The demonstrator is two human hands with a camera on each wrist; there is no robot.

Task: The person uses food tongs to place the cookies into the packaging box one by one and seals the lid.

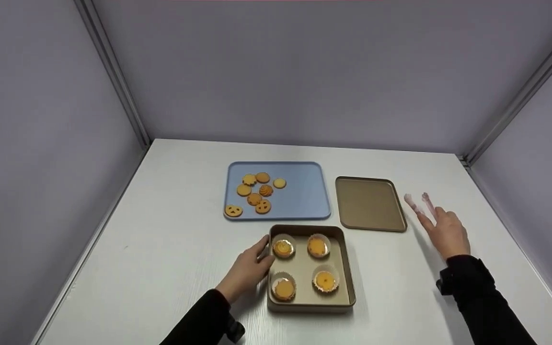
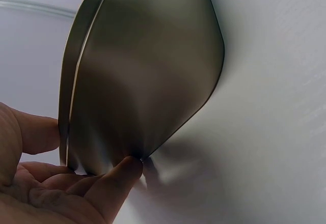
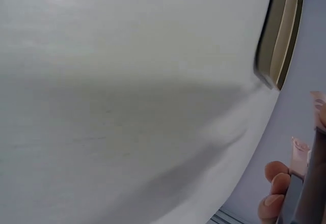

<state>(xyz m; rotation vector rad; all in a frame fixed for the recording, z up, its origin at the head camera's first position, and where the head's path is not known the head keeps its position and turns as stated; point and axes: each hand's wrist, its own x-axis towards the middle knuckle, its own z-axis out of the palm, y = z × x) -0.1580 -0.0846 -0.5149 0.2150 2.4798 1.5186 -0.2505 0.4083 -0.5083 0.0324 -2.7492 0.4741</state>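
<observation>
My left hand grips the left side of a deep square gold baking pan. In the left wrist view its thumb lies at the rim and the fingers press on the outer wall of the pan. Inside the pan, several paper cups each hold a round golden biscuit. Out to the right, my right hand holds pink tongs, their two arms spread with nothing between the tips. The right wrist view catches only a few fingers and part of the tongs.
Behind the pan lies a blue tray with several biscuits on its left half. A flat gold tray sits to its right, near the tongs. Grey panels enclose the white table at the back and sides.
</observation>
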